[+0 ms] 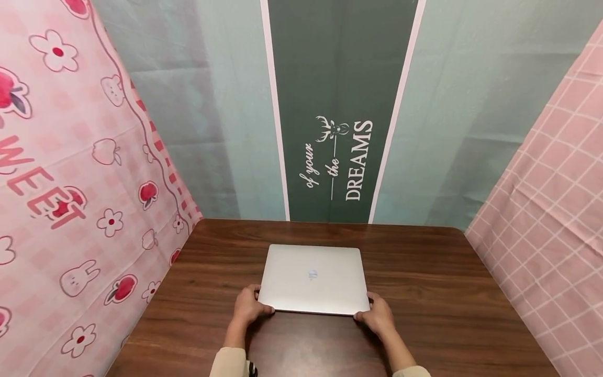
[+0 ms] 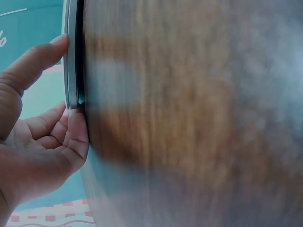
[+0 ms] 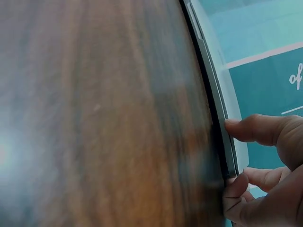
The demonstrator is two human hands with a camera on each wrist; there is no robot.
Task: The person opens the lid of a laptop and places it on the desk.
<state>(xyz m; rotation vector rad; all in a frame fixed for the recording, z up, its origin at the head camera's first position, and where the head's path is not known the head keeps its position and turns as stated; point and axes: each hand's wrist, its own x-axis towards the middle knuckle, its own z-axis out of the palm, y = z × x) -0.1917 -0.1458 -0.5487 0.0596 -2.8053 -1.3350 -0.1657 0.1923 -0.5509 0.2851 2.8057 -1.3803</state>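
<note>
A closed silver laptop (image 1: 301, 293) lies flat on the brown wooden table (image 1: 424, 283), its lid up and a small logo near the middle. At its near left corner my left hand (image 1: 247, 306) grips it, thumb on the front edge and fingers at the side. My right hand (image 1: 378, 315) holds the near right corner in the same way. In the left wrist view the laptop's thin edge (image 2: 72, 56) stands between thumb and curled fingers. The right wrist view shows my thumb against the front edge (image 3: 215, 90), with fingers bent at the corner.
Behind the table hangs a green and grey-blue cloth (image 1: 339, 68) with white lettering. A pink patterned cloth (image 1: 94, 173) borders the left side, and a pink checked cloth (image 1: 556, 183) the right. Bare tabletop surrounds the laptop.
</note>
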